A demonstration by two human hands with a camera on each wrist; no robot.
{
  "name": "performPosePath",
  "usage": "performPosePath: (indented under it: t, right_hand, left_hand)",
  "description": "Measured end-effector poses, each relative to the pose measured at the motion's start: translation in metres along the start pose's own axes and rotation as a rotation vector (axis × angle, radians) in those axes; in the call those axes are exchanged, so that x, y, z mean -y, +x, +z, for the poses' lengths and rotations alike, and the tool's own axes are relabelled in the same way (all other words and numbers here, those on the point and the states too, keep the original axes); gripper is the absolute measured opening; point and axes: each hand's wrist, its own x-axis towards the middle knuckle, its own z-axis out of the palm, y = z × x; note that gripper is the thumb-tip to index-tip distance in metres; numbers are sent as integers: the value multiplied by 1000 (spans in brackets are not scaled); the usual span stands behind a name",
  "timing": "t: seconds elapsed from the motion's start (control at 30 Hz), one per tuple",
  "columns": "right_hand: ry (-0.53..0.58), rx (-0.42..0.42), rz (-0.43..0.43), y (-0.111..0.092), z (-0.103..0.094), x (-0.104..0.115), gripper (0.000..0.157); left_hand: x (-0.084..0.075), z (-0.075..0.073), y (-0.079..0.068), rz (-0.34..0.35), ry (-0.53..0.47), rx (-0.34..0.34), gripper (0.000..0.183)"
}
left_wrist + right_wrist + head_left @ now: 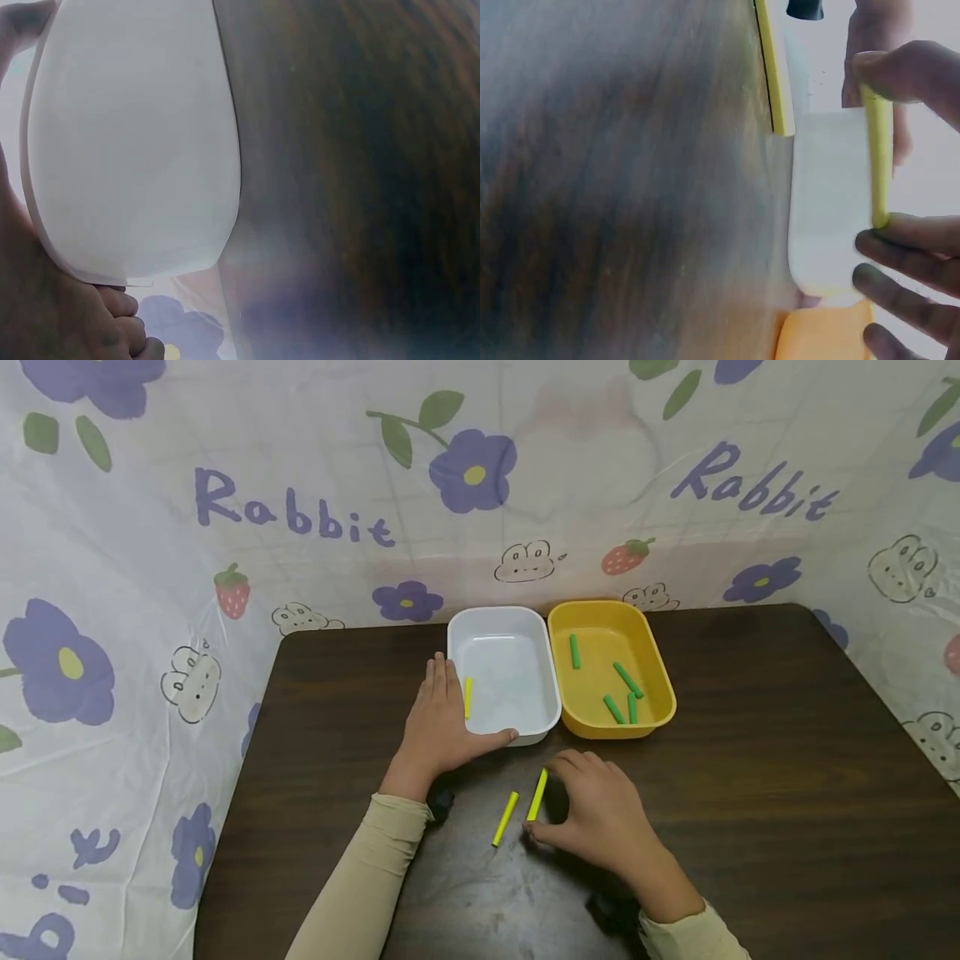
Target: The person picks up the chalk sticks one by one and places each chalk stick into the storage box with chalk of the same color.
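My right hand [600,806] pinches a short yellow stick [537,795] by its two ends, thumb at the near end and fingers at the far one. In the right wrist view that stick [878,157] is raised off the table. Just left of it a second yellow stick [506,818] lies on the tabletop. My left hand [438,722] rests against the white tray [510,681], straight fingers along its left side and thumb across the near rim. Inside the white tray, another yellow stick [468,697] lies along the left wall.
Touching the white tray on its right is a yellow tray [600,631] with several green sticks [626,679] in it. Both stand near the back of the dark wooden table [787,777]. A rabbit-print cloth [300,460] hangs behind the table.
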Motion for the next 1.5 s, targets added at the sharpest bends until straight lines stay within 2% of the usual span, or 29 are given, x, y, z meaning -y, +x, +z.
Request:
performPosePath:
  t: [0.17,0.47,0.57,0.97,1.5]
  right_hand:
    - [57,-98,-30,1,-4,-2,79]
    - [92,-334,-78,12,-5,-16,81]
    - [94,-371,-82,16,-5,-22,80]
    - [91,-464,-58,37,-7,-45,80]
    - [91,-414,-20,67,-12,-58,77]
  left_hand:
    - [1,1,0,-3,-3,-3,150]
    - [2,2,0,-3,-21,-19,149]
    - [2,2,0,1,-24,-19,149]
    - [1,0,0,0,-23,-13,148]
    - [1,0,0,6,-20,-15,147]
